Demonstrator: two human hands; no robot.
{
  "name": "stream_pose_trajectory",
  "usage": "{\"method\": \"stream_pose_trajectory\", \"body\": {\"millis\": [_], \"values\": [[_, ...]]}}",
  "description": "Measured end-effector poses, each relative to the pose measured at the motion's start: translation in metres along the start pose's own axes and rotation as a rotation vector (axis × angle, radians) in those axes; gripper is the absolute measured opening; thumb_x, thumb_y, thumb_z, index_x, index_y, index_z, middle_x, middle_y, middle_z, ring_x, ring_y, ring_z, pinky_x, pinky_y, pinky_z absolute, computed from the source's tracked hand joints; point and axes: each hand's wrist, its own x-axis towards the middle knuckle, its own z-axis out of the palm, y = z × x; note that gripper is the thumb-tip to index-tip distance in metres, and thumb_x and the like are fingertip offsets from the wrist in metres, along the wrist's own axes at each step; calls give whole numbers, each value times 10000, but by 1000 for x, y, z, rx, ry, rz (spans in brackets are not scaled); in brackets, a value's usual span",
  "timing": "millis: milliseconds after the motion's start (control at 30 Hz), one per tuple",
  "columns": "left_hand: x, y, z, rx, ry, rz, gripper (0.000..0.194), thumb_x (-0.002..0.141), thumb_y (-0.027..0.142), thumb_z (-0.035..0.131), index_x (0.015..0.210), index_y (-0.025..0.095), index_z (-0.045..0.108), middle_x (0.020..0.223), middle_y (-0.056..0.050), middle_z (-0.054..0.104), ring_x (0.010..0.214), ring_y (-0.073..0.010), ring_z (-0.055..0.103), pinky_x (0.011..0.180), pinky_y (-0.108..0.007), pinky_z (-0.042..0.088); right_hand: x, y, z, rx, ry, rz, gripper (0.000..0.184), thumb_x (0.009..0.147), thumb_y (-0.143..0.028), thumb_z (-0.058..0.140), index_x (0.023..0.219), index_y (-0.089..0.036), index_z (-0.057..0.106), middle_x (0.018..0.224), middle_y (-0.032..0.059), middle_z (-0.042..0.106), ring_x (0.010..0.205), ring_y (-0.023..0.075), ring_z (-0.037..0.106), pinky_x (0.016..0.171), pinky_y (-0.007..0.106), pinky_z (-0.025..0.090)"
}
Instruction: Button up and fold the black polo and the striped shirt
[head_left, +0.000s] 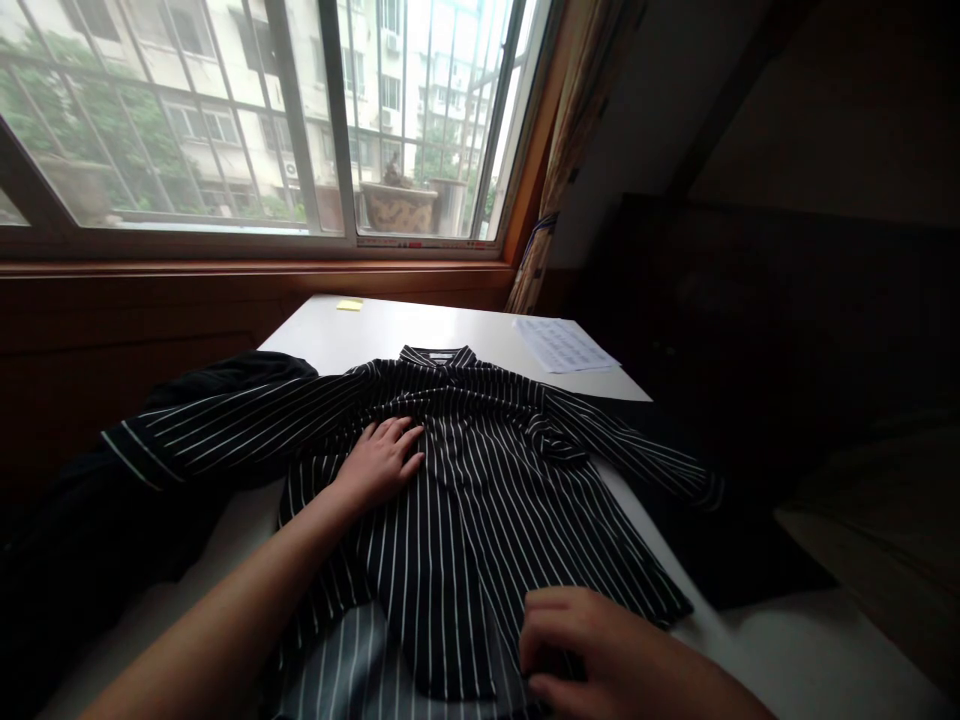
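Observation:
A black long-sleeved shirt with white stripes lies spread front up, its collar at the far end and its sleeves out to both sides. Creases run across its chest. My left hand rests flat on the chest, left of the front opening, with its fingers spread. Near the hem at the lower right, my right hand is curled, thumb and fingertips close together at the edge of the front panel. Its palm side is partly hidden. Below the front hem, the paler inside of the back panel shows.
The shirt lies on a white table. Printed sheets lie at its far right, a yellow sticky note at its far left. Dark cloth bulges under the left sleeve; more dark cloth hangs at the right. A barred window stands behind.

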Motion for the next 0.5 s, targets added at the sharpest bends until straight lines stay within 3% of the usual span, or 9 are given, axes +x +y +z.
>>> {"method": "stream_pose_trajectory", "body": {"millis": [167, 367, 500], "values": [[0, -1, 1, -1, 6, -2, 501, 982, 497, 406, 1425, 270, 472, 1489, -86, 450, 1384, -290, 371, 1142, -502, 272, 11, 4, 0, -36, -4, -68, 88, 892, -213, 610, 868, -216, 694, 852, -5, 657, 802, 128, 606, 702, 228, 432], [-1, -1, 2, 2, 5, -4, 508, 981, 504, 403, 1426, 269, 471, 1486, -88, 453, 1382, -298, 375, 1141, -513, 271, 42, 4, -1, -125, 218, -3, 92, 916, -247, 591, 845, -205, 630, 856, -12, 644, 744, 124, 577, 683, 239, 414], [-1, -1, 1, 9, 13, 3, 502, 984, 494, 404, 1425, 264, 471, 1487, -91, 450, 1381, -292, 375, 1145, -508, 265, 65, -1, 5, -237, 291, 46, 101, 891, -293, 618, 834, -212, 599, 812, -17, 638, 719, 140, 567, 647, 252, 377]]}}
